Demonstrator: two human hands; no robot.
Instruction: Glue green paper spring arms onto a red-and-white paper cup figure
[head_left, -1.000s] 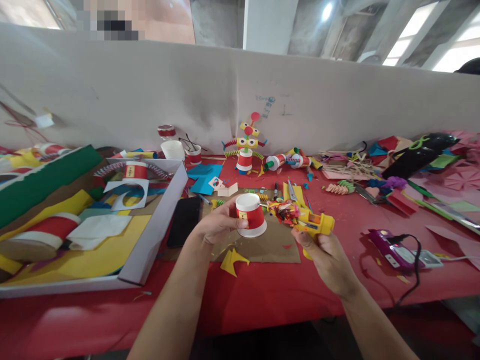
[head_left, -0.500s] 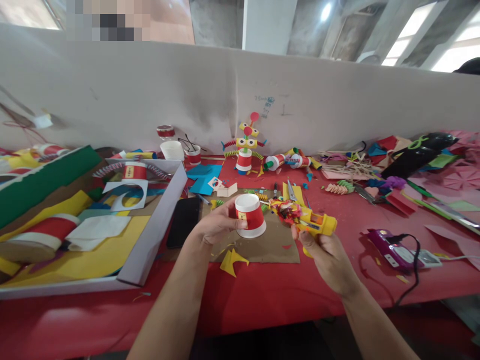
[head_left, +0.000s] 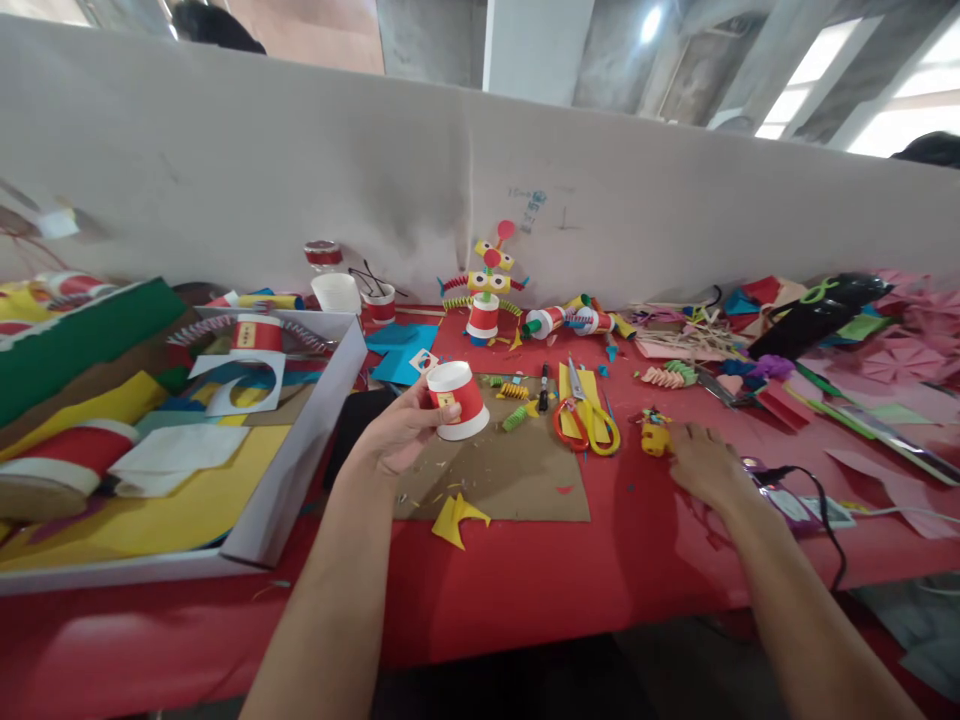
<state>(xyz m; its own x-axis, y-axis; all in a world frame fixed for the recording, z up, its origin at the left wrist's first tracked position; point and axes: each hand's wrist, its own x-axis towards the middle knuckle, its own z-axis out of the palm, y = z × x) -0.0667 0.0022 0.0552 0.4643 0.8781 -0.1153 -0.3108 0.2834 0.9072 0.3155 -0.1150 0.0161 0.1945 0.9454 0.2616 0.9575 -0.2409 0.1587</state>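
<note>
My left hand grips a red-and-white paper cup, held upside down above the left part of a brown board. Over at the right, my right hand is low over the red table, its fingers at the yellow glue gun; whether they still grip it is hard to make out. Scissors with red and yellow handles lie between the board and the glue gun. Small folded paper springs and a black marker rest on the board's far part.
At the left, a white box holds coloured paper and a cup. Behind the board stands a paper-cup figure. A purple power strip with a black cable is beside my right forearm. Paper scraps fill the back right.
The glue gun has gone from beside the cup to the table at the right, with my right hand. My left hand has shifted left with the cup. The scissors now show fully.
</note>
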